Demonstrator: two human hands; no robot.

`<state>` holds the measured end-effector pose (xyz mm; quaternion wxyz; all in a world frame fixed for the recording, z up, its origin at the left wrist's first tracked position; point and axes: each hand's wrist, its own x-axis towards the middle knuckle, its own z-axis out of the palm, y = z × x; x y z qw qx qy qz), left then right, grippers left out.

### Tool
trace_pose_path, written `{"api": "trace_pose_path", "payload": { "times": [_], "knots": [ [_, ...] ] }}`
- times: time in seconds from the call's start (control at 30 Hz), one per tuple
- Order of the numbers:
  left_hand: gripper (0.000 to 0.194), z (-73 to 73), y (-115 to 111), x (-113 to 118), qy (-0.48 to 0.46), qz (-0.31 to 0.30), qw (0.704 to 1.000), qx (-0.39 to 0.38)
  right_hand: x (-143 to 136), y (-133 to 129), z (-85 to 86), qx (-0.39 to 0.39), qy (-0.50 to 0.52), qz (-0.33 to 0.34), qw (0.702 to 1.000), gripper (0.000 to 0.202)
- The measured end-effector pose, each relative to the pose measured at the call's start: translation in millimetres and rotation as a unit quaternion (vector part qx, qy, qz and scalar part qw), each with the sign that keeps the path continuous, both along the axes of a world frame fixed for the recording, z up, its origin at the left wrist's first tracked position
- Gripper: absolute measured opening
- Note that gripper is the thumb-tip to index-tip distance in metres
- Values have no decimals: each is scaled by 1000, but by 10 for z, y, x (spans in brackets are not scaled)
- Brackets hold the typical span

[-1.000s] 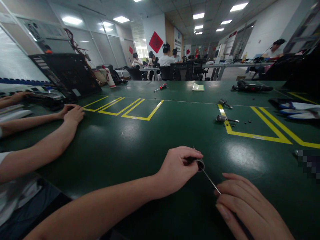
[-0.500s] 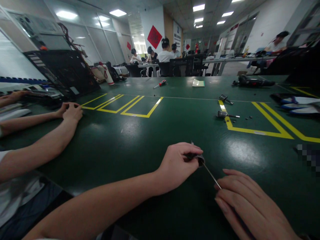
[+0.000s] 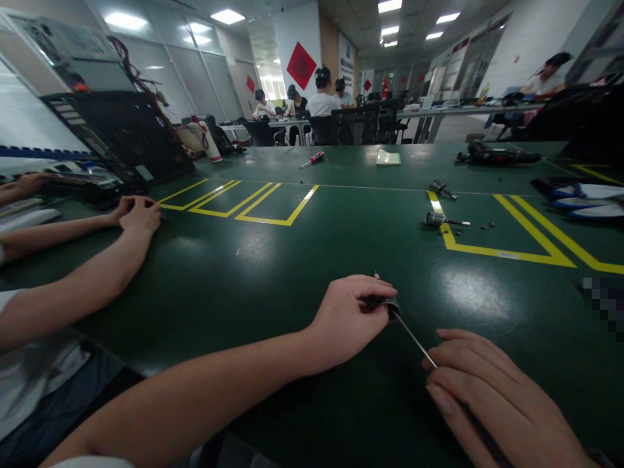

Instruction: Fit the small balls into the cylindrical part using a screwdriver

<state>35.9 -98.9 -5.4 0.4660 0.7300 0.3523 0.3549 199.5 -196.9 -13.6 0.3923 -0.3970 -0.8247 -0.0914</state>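
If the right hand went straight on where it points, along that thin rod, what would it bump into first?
Probably the metal cup held in the left hand: the thin rod runs from the right hand to the cup's open end. Depth is hard to judge.

We seem to be in an office doubling as a workshop: yellow tape [image 3: 478, 251] and a screwdriver [image 3: 316, 158] on our green counter [image 3: 219, 279], people [image 3: 322, 103] and office chairs [image 3: 354, 125] beyond, flat ceiling lights [image 3: 228, 16] above.
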Motion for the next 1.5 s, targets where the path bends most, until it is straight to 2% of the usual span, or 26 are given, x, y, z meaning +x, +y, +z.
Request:
{"api": "trace_pose_path", "payload": {
  "times": [0.13, 0.37, 0.87, 1.03, 1.17, 1.37, 1.5],
  "knots": [
    [31, 31, -7, -2, 4, 0, 1000, -3, 3, 4, 56, -10, -14, -7, 1000, 18],
    [34, -23, 10, 5, 16, -8, 999, 27, -2, 7, 124, -20, -38, -24, 999, 17],
    [37, -53, 23, -5, 13, -9, 1000, 11, 0, -6, 104, -40, 16, -7, 999, 13],
    [38, -57, 33, -12, 19, -5, 1000, 11, -30, -7, 154, -61, 39, -2, 997, 14],
    [39, -69, 41, -25, 32, -21, 999, 31, -29, -7, 176, -65, 41, 0, 997, 14],
    [40, -49, 21, -25, 78, -38, 990, 108, 14, -34, 59, -83, 35, -5, 996, 18],
    [40, -35, 14, -27, 88, -38, 988, 123, 2, -27, 74, -84, 28, -4, 996, 15]
  ]
}}
